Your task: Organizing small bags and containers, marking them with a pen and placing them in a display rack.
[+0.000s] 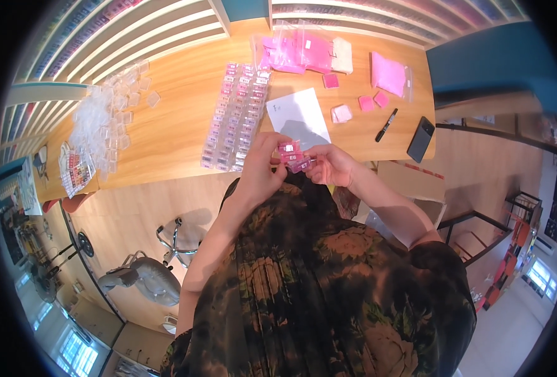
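A few small pink plastic boxes with labelled lids are held close together between my hands, at the table's front edge. My left hand grips them from the left, with its fingers around the upper boxes. From the right, my right hand pinches the lowest box. Just beyond lies a white sheet of paper with a little handwriting, partly shaded. Three long columns of small labelled boxes, pink to pale in colour, stand left of the paper.
Pink-filled zip bags lie at the back, another pink bag to their right. Loose pink squares, a black marker and a phone are at right. Clear empty boxes pile up at left. Shelves stand behind.
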Motion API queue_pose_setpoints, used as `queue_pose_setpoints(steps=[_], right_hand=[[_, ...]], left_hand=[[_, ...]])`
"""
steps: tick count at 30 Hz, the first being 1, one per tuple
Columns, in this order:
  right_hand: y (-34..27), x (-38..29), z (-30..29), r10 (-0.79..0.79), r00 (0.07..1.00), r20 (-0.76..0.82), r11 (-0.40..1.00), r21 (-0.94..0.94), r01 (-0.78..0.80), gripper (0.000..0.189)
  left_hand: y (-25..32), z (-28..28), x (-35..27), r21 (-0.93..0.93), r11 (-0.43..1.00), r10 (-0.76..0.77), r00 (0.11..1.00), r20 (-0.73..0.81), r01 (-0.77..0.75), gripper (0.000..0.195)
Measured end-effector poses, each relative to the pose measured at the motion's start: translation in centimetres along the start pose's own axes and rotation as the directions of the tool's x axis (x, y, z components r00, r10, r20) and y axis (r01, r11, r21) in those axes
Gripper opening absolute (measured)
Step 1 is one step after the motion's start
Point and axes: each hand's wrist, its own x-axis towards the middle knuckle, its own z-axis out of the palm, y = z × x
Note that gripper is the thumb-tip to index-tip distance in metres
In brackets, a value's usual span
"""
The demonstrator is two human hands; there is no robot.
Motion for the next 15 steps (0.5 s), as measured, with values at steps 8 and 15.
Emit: queue_pose_setpoints(steps=[8,15], right_hand=[[1.7,0.9,-1.3,0.067,0.989,0.134,0.954,0.281,-0.103,0.018],[1.6,-0.6,-0.2,-0.191,0.980,-0.047,0.981,-0.033,0.190,0.023]], left_hand=[[1.3,0.1,-0.6,0.118,0.992,0.044,0.997,0.068,-0.052,0.054],[0.2,0.3,-0.9,0.184,0.981,0.049,0.998,0.043,-0.056,0.057]])
